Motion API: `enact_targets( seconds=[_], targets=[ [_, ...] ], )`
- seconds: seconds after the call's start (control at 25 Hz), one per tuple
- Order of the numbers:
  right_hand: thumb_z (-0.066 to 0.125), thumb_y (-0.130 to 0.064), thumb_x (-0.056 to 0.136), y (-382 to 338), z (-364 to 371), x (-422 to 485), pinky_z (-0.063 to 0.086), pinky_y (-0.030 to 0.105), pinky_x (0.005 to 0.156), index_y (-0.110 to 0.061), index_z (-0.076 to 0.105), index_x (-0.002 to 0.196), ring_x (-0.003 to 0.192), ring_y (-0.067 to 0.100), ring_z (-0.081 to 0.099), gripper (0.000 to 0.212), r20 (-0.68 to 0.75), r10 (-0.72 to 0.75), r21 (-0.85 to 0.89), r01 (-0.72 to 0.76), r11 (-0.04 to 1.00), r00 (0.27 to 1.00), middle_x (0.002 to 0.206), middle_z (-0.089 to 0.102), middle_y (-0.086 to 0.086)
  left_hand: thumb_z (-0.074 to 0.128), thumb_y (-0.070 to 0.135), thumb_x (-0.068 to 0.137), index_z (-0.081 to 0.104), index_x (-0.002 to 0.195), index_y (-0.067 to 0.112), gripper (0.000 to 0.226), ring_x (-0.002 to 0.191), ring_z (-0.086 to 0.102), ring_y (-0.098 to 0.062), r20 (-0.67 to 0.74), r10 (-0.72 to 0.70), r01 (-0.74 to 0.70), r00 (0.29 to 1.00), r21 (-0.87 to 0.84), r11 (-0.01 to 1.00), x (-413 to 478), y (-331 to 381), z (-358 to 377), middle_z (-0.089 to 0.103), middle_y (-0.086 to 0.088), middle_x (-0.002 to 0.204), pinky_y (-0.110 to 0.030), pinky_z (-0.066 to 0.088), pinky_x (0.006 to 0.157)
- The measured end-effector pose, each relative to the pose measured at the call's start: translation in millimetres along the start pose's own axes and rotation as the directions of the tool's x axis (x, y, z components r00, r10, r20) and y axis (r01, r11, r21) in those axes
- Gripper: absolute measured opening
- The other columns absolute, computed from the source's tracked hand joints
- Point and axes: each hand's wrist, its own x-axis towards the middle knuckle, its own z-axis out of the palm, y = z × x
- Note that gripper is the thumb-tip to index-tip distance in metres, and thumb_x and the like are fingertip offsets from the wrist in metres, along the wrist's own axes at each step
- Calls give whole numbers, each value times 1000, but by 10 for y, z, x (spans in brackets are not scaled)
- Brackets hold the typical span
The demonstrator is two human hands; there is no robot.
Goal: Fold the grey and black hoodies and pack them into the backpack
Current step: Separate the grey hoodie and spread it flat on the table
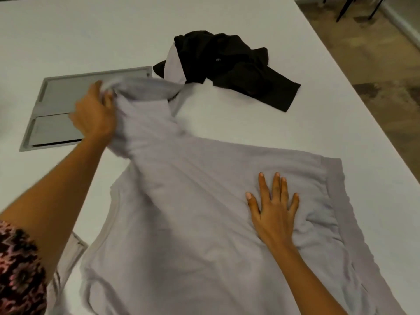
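The left hand (95, 114) holds a bunch of the grey hoodie (181, 223) tight and should pull it out straight and slow, the black hoodie (227, 69) sits in a heap past its fingers, and the right hand (272, 212) lies flat on the grey cloth and should press down so nothing slides.

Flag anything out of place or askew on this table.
The black hoodie lies crumpled in a heap, unfolded. The grey hoodie is bunched where the left hand grips it; the right hand presses its body flat.
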Motion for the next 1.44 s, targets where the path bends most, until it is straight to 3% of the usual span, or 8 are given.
enact_targets(
  seconds=[0.12, 0.24, 0.32, 0.44, 0.6, 0.8, 1.12, 1.44],
  targets=[
    [9, -66, 96, -16, -65, 99, 7, 54, 117, -28, 34, 151, 149, 28, 18, 71, -39, 2, 77, 1, 997, 999, 159, 24, 12, 47, 46, 99, 32, 150, 14, 62, 127, 40, -41, 52, 101, -101, 994, 9, 995, -586, -239, 268, 45, -22, 139, -55, 30, 104],
    [12, -59, 97, 271, -185, 349, 7, 53, 119, -20, 40, 148, 148, 28, 19, 70, -89, 88, 71, -82, 994, 992, 158, 28, 13, 42, 40, 100, 33, 150, 12, 58, 137, 34, -33, 26, 319, -308, 948, -187, 933, -1406, -311, 345, 38, -16, 149, -43, 23, 113],
    [11, -57, 97, 511, -223, 551, 6, 53, 120, -18, 34, 151, 150, 28, 12, 70, -23, 167, 37, -166, 985, 986, 160, 22, 13, 35, 40, 100, 29, 152, 11, 59, 143, 27, -28, 37, 214, -196, 976, -277, 941, -1840, -441, 330, 32, -13, 155, -36, 15, 117],
    [11, -61, 96, 709, -130, 731, 1, 54, 120, -20, 20, 155, 151, 24, 3, 72, 49, 221, -40, -220, 975, 974, 163, 10, 9, 22, 53, 99, 19, 155, 11, 70, 148, 19, -27, 181, 43, -6, 983, -197, 980, -2206, -787, 346, 22, -11, 161, -46, 11, 121],
    [15, -63, 94, 774, -34, 908, 4, 56, 117, -24, 24, 154, 150, 26, 11, 72, -36, 157, -84, -160, 984, 987, 162, 17, 10, 12, 72, 90, 8, 158, 15, 88, 152, 3, -16, 360, 165, -210, 918, 88, 974, -2363, -1178, 361, 7, -1, 164, -43, 0, 122],
    [14, -67, 93, 962, -36, 1392, 6, 59, 117, -28, 22, 154, 150, 25, 11, 73, -47, 152, -56, -154, 986, 987, 162, 17, 9, 13, 81, 84, 7, 157, 16, 98, 152, 2, -19, 309, -35, -52, 950, 268, 962, -2323, -1350, 233, 5, -3, 165, -51, 5, 120],
    [19, -55, 99, 721, -275, 962, -8, 54, 115, -27, 20, 155, 151, 25, 1, 62, -172, 113, 108, -95, 990, 979, 163, 10, 9, 13, 82, 83, 5, 158, 15, 101, 152, 2, -18, 287, -78, -7, 955, 284, 959, -2412, -1468, 142, 3, -4, 165, -51, 3, 120],
    [11, -65, 96, 1022, -107, 165, 13, 56, 118, -18, 10, 157, 150, 24, 13, 77, -90, 62, -4, -62, 998, 994, 162, 16, 11, 16, 81, 83, 8, 157, 14, 100, 152, 4, -20, 271, -66, -13, 960, 282, 959, -2308, -1660, 63, 7, -5, 165, -53, 4, 119]
  ],
)
